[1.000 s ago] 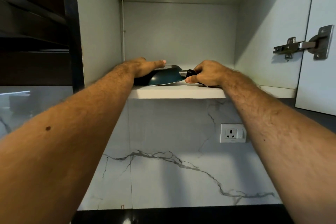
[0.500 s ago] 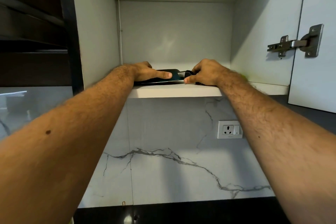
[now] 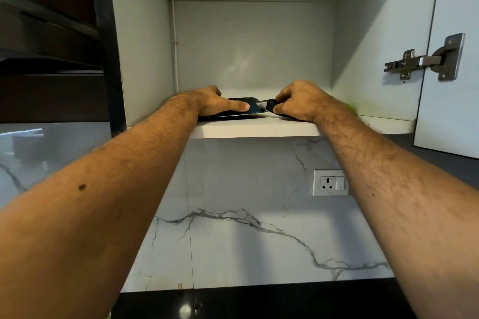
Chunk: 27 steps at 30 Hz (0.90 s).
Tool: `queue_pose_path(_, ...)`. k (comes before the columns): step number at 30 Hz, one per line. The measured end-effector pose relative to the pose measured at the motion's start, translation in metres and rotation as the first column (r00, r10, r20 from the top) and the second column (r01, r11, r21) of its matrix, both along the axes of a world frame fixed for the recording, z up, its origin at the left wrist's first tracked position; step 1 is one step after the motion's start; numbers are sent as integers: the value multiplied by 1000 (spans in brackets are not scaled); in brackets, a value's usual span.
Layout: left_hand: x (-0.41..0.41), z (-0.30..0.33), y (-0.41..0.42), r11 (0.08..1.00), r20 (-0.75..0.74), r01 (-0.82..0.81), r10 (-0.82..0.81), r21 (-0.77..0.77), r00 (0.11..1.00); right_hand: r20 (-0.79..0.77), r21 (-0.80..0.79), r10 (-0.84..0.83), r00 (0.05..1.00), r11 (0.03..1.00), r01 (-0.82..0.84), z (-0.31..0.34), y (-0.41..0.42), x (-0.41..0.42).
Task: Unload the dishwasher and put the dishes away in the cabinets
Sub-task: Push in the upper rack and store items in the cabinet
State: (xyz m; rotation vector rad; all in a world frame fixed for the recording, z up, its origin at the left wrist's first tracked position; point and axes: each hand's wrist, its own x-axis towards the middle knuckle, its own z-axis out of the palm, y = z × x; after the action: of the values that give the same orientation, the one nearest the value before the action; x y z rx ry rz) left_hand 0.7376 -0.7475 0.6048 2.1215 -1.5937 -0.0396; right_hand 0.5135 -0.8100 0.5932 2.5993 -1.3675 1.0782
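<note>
Closest to the camera, two bare forearms reach forward and up, and below them a strip of dark worktop (image 3: pixel 259 300) runs along the bottom edge. Behind it stands a wall of white marble (image 3: pixel 233 228) with grey veins, and a white socket (image 3: pixel 329 183) is fixed on it, just beside the right forearm. Above the marble is the white shelf (image 3: pixel 254 130) of an open cabinet. On this shelf lies a dark pan (image 3: pixel 233 111), seen almost from the side, with its handle (image 3: pixel 270 105) pointing to the right. The left hand (image 3: pixel 210 101) lies flat on the pan, the fingers (image 3: pixel 239 105) stretched out and pressing on its top near the handle. The right hand (image 3: pixel 298 100) is closed around the black handle, so its fingers are curled tight on it. Further back, the inside of the cabinet is plain white. The cabinet door (image 3: pixel 451 59) stands open at the right, and a metal hinge (image 3: pixel 425 59) joins it to the side wall. At the left there is dark shelving (image 3: pixel 49 33).
</note>
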Motion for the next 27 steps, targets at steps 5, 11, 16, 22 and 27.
queue_pose_path(5,3,1,-1,1000,17,-16,16,-1,1000,-13,12,43,999,999,-43,1,-2,-1)
queue_pose_path(11,5,1,-3,1000,-10,-7,7,-23,1000,-8,5,26,1000,1000,-26,1,5,1)
queue_pose_path(16,4,1,-5,999,-11,-10,10,-40,1000,19,-18,-23,1000,1000,23,2,10,2)
queue_pose_path(22,5,1,-4,999,11,-12,13,-43,1000,24,-6,15,1000,1000,-15,2,10,0)
queue_pose_path(27,5,1,-3,999,16,-17,18,-44,1000,45,5,65,997,998,-65,1,8,0)
